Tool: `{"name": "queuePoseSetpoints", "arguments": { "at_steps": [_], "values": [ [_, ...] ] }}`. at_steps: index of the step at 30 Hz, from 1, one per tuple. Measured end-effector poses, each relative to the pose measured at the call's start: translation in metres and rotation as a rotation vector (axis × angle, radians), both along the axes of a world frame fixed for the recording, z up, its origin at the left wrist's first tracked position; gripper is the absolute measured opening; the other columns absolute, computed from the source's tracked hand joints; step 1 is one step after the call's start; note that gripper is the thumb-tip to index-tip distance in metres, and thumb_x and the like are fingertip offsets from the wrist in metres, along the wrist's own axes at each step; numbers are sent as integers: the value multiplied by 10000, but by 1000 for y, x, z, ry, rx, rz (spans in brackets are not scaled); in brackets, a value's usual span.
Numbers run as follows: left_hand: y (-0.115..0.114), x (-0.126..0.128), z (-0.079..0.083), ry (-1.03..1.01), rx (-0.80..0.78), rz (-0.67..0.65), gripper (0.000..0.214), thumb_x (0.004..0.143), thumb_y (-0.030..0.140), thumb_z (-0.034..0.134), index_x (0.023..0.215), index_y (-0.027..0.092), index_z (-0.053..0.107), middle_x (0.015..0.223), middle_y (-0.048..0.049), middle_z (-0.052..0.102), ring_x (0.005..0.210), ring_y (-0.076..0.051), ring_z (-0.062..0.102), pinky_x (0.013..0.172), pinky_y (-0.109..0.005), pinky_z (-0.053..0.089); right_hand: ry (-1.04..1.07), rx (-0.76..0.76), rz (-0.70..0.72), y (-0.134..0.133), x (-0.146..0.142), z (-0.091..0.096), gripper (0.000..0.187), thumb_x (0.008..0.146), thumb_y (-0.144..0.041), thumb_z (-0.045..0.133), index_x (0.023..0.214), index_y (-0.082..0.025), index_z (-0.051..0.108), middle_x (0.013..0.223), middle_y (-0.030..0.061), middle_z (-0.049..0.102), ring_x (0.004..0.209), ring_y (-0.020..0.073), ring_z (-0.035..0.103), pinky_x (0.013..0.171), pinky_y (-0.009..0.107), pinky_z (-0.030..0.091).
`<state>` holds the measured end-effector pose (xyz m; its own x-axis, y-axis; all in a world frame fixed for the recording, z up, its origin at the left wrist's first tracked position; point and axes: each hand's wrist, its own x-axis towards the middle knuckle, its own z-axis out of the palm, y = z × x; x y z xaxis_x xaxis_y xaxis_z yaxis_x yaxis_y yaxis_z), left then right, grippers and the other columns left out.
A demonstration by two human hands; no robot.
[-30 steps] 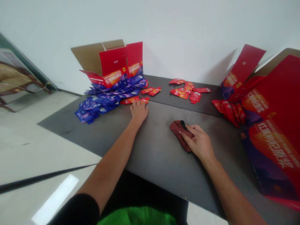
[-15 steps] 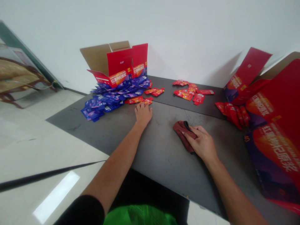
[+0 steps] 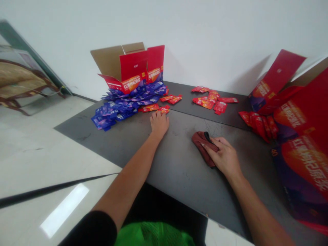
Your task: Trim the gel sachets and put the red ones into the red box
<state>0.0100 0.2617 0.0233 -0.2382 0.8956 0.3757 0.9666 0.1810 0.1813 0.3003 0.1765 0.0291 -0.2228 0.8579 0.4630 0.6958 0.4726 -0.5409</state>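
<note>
My left hand (image 3: 159,123) lies flat on the dark mat (image 3: 169,160), fingers stretched out and touching a red sachet (image 3: 164,109) at the edge of a pile. My right hand (image 3: 225,158) rests on a dark red cloth (image 3: 202,141), fingers curled over it and pressing it to the mat. A heap of blue sachets (image 3: 123,106) spills from an open red and brown carton (image 3: 130,70) just beyond my left hand.
Loose red sachets (image 3: 211,100) lie at the back of the mat. More red sachets (image 3: 258,124) lean against a large red carton (image 3: 302,136) on the right. A white wall stands behind; pale floor and a wooden frame (image 3: 23,82) are at left.
Both hands stay where they were, the left on the mat and the right on the cloth. Only the view has shifted slightly, so everything sits a little further right.
</note>
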Motion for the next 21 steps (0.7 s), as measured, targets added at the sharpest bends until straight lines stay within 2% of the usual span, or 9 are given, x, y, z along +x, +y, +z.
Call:
{"name": "queuePoseSetpoints", "arguments": {
  "at_steps": [14, 18, 21],
  "values": [
    [-5, 3, 9, -2, -43, -20, 358, 995, 328, 469, 1279, 209, 651, 1359, -151, 577, 1243, -365, 457, 991, -502, 419, 2, -7, 10, 1, 2, 0, 350, 950, -471, 600, 1183, -251, 741, 1013, 60, 681, 921, 238, 672, 776, 353, 541],
    [-23, 13, 20, 25, -82, -120, 316, 990, 324, 496, 1204, 190, 686, 1257, -155, 628, 1200, -365, 492, 983, -500, 425, 9, 1, -6, 3, 4, -1, 359, 945, -475, 610, 1174, -234, 745, 1001, 63, 678, 912, 238, 669, 770, 355, 538],
    [-55, 27, 26, 45, -118, -235, 285, 976, 346, 543, 1163, 200, 700, 1221, -136, 652, 1166, -343, 522, 969, -472, 449, 40, 14, -22, 4, 7, 0, 355, 938, -479, 621, 1154, -231, 753, 991, 61, 676, 904, 234, 664, 789, 364, 536]
  ]
}}
